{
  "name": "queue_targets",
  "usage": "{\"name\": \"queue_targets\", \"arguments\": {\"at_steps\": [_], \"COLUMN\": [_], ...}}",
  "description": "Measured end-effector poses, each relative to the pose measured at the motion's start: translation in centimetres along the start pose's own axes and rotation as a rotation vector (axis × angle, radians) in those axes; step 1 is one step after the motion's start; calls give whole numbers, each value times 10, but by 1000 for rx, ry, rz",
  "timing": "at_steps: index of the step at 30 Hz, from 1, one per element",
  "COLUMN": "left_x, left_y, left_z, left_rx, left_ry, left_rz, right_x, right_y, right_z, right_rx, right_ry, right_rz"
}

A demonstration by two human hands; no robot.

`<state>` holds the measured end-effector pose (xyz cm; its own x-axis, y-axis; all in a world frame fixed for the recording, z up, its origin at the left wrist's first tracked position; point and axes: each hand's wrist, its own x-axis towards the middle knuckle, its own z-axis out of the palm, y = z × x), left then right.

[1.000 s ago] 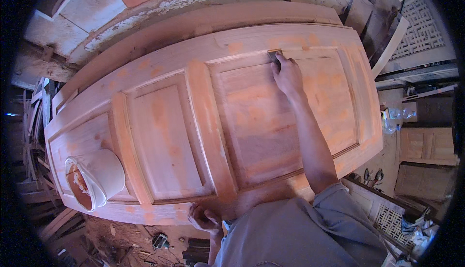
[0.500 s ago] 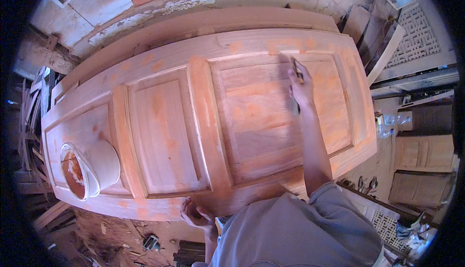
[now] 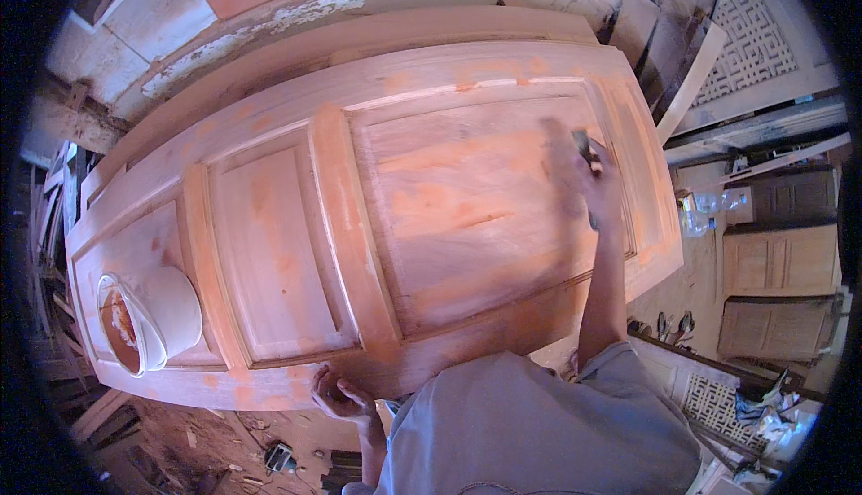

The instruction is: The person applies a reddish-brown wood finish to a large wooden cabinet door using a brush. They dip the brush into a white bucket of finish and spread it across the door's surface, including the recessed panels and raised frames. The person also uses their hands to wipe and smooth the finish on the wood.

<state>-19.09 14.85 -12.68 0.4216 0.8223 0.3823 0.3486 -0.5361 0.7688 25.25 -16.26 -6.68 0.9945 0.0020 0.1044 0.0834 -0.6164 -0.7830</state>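
A panelled wooden door [image 3: 296, 253] lies flat in front of me, smeared with orange-brown filler patches. My right hand [image 3: 593, 181] is stretched out over the large right panel and grips a small dark scraper-like tool [image 3: 585, 149], blurred by motion. My left hand [image 3: 337, 396] rests curled on the door's near edge. A white bucket [image 3: 153, 320] with reddish-brown paste inside lies tilted on the door's left end.
Wooden planks and a worn board [image 3: 269, 10] lie beyond the door. Small cabinet doors [image 3: 777, 262] and a lattice panel [image 3: 754, 46] stand at the right. Plastic bottles [image 3: 705, 212] sit by the door's right end. Scraps litter the floor [image 3: 242, 441] below.
My right hand has moved from the panel's upper left corner across to the right and down toward me. The left hand stays on the near edge.
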Motion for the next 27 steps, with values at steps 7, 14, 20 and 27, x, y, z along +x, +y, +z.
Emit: {"name": "queue_targets", "arguments": {"at_steps": [7,14,20,27], "left_x": [-4,-8,-7,-8], "left_y": [-10,-8,-13,-13], "left_z": [2,1,0,0], "left_rx": [-34,-39,22,6], "left_ry": [-8,12,-16,22], "left_rz": [-27,-88,-17,-7], "right_x": [74,91,97,102], "right_y": [-2,-28,-26,-30], "right_z": [55,78,79,87], "right_rx": [-410,-570,-584,-591], "right_ry": [-84,-174,-173,-190], "right_rz": [-106,-58,-99,-120]}}
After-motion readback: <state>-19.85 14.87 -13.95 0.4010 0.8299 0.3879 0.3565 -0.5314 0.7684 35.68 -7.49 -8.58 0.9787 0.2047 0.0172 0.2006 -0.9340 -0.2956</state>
